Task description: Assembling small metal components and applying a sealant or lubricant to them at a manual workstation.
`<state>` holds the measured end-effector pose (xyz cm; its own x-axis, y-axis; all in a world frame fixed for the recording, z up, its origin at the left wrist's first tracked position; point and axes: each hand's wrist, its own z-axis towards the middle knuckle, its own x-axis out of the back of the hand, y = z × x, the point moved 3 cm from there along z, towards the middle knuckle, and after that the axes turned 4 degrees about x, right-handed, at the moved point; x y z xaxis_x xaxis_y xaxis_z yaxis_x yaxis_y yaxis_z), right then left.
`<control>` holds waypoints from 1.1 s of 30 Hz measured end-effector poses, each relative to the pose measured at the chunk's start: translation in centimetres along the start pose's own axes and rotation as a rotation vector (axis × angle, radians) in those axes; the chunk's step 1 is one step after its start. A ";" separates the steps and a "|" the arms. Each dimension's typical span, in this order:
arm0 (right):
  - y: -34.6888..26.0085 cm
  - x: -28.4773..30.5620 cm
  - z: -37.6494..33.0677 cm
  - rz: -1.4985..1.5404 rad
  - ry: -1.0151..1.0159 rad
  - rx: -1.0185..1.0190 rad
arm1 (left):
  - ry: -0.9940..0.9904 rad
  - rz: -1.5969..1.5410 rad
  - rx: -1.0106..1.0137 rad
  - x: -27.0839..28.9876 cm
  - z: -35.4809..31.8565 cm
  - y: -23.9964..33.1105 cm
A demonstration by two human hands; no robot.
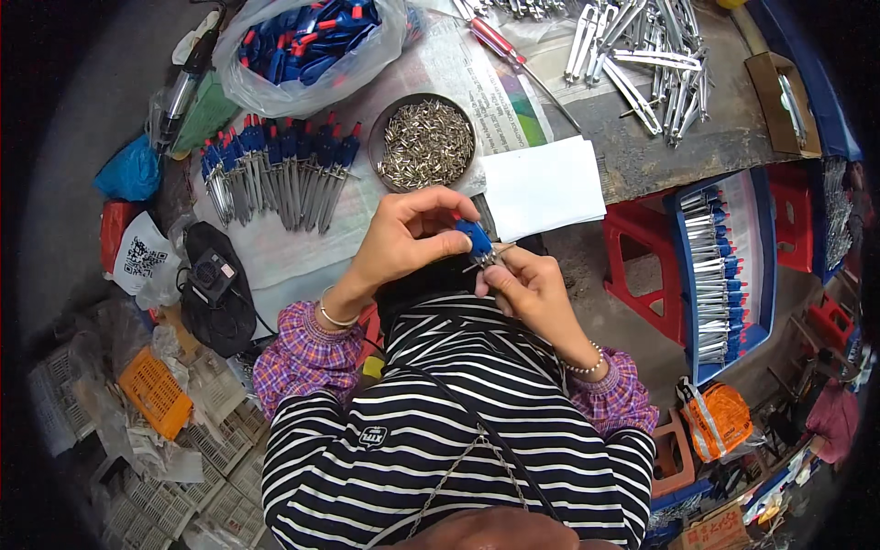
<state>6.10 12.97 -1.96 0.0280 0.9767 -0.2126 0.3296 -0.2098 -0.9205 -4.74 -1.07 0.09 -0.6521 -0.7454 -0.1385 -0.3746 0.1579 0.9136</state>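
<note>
Over my lap, my left hand (414, 236) pinches a blue plastic handle (476, 240) with a red tip between thumb and fingers. My right hand (532, 286) is closed on the metal part (492, 259) at the handle's lower end. Thin metal bits stick out sideways there; their exact shape is partly hidden by my fingers. Just beyond my hands stands a round dish of small metal rivets (424, 142). To the left on the table lie rows of metal blades with blue, red-tipped handles (284, 174).
A clear plastic bag (240, 90) of blue handles stands at the far left. White paper (543, 188) lies right of the dish, near a red-handled screwdriver (498, 39) and piled metal arms (674, 69). A blue tray (759, 275) of similar pieces stands right, beside a red stool (646, 275).
</note>
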 end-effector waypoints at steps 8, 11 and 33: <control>1.4 0.3 -0.2 0.325 -0.213 -0.315 | -0.270 0.723 -0.304 0.8 0.3 1.7; 1.6 0.4 -0.3 0.348 -0.236 -0.351 | -0.331 0.787 -0.346 0.7 0.3 1.6; 1.3 0.2 -0.3 0.181 -0.178 -0.327 | -0.512 0.757 -0.498 -1.1 -0.5 0.4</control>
<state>6.87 12.89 -3.12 -0.0409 0.8963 -0.4415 0.6175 -0.3247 -0.7164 -3.80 -0.53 0.80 -0.8486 -0.1799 0.4974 0.4877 0.0980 0.8675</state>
